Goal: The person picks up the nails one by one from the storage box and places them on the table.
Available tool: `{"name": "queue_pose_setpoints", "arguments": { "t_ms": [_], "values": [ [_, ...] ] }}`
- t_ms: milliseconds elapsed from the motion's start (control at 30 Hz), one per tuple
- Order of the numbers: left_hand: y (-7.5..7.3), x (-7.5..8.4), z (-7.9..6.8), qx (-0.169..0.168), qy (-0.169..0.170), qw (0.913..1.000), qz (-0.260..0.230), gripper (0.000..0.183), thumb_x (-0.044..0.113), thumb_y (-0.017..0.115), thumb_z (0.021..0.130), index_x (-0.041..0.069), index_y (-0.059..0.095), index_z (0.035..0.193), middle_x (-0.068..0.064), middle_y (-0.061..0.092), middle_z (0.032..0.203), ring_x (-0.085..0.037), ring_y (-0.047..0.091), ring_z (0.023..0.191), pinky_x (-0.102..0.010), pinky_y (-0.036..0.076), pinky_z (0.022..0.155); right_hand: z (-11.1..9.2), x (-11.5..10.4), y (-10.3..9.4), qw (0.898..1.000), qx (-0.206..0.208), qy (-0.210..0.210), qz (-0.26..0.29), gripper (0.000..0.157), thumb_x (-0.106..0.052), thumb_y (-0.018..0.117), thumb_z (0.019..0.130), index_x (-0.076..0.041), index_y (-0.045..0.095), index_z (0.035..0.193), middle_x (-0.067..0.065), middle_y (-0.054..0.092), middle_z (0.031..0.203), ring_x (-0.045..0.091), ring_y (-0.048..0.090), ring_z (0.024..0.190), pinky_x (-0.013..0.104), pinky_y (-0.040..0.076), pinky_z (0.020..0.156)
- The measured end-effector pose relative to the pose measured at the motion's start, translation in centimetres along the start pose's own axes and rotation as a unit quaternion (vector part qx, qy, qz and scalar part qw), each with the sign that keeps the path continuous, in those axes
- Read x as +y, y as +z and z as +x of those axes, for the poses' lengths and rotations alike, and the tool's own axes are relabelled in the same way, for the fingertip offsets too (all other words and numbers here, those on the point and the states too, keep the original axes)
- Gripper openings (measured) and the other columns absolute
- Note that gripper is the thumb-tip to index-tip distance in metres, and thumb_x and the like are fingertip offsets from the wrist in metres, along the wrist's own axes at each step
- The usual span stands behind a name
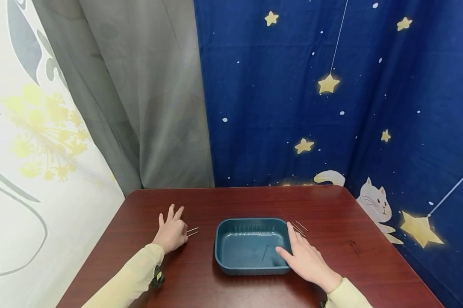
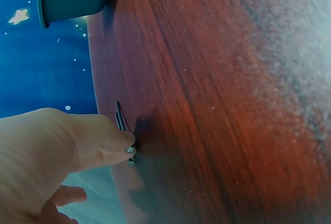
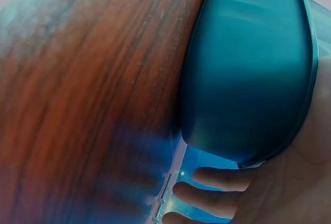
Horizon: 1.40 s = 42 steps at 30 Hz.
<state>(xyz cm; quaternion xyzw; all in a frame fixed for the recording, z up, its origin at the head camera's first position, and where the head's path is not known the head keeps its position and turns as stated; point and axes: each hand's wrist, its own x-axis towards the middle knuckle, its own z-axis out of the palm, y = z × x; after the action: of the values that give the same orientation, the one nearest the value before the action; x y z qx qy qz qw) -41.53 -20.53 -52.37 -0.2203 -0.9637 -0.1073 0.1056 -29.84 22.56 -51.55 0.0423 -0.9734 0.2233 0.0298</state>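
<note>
My left hand [image 1: 172,233] is low over the left part of the table. Its thumb and index finger pinch a thin metal pin with a small sparkly round head [image 2: 130,150]; a second pin's head [image 2: 131,163] shows close beside it. In the head view two slender pins [image 1: 193,234] stick out to the right of these fingertips. My right hand [image 1: 306,259] rests on the right rim of a teal rectangular tray [image 1: 250,271], thumb over the inside and fingers straight along the outside. Inside the tray lie a slanted pin [image 1: 264,253] and another near the back wall [image 1: 263,235].
Several thin pins [image 1: 301,226] lie on the dark red wooden table [image 1: 250,203], just beyond the right fingertips. Behind the table hang a grey curtain [image 1: 169,107] and a blue curtain with stars [image 1: 273,107]. A pale patterned cloth [image 1: 42,171] is at the left.
</note>
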Motion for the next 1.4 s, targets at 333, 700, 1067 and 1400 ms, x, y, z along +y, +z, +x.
{"name": "queue_pose_setpoints", "arguments": {
  "t_ms": [333, 700, 1067, 1400],
  "values": [
    [0.0, -0.2, 0.4, 0.010, 0.005, 0.9999, 0.002, 0.036, 0.012, 0.084, 0.072, 0.029, 0.057, 0.055, -0.025, 0.035, 0.156, -0.052, 0.012, 0.147, -0.083, 0.012, 0.100, 0.1, -0.1, -0.2, 1.000, 0.002, -0.001, 0.002, 0.098, -0.060, 0.058, 0.095, -0.006, 0.013, 0.162, 0.019, 0.034, 0.159, 0.041, 0.038, 0.141, 0.068, 0.037, 0.101],
    [-4.9, 6.6, 5.1, 0.129, 0.180, 0.9750, 0.017, 0.017, 0.021, 0.086, 0.075, 0.027, 0.078, 0.089, -0.016, 0.029, 0.161, -0.043, 0.015, 0.150, -0.076, 0.017, 0.106, 0.1, 0.2, -0.5, 1.000, 0.004, 0.006, -0.001, 0.098, -0.062, 0.057, 0.094, -0.007, 0.012, 0.162, 0.019, 0.035, 0.158, 0.039, 0.039, 0.141, 0.068, 0.038, 0.100],
    [-3.4, 17.5, 8.4, 0.060, 0.409, 0.9070, 0.078, 0.025, 0.034, 0.088, 0.078, 0.038, 0.081, 0.102, -0.013, 0.020, 0.166, -0.042, 0.001, 0.152, -0.075, 0.017, 0.107, 0.2, 0.1, -0.1, 1.000, 0.000, -0.005, -0.002, 0.096, -0.060, 0.058, 0.096, -0.006, 0.014, 0.162, 0.021, 0.036, 0.157, 0.041, 0.041, 0.139, 0.068, 0.042, 0.097],
    [1.7, 21.1, 8.5, -0.031, 0.432, 0.8838, 0.177, 0.037, 0.045, 0.084, 0.080, 0.047, 0.074, 0.116, -0.007, 0.006, 0.169, -0.038, -0.015, 0.151, -0.071, 0.016, 0.111, -0.1, 0.3, 0.0, 1.000, -0.003, -0.004, -0.004, 0.098, -0.061, 0.055, 0.097, -0.001, 0.012, 0.161, 0.025, 0.031, 0.159, 0.044, 0.039, 0.140, 0.069, 0.042, 0.095]
  ]
}}
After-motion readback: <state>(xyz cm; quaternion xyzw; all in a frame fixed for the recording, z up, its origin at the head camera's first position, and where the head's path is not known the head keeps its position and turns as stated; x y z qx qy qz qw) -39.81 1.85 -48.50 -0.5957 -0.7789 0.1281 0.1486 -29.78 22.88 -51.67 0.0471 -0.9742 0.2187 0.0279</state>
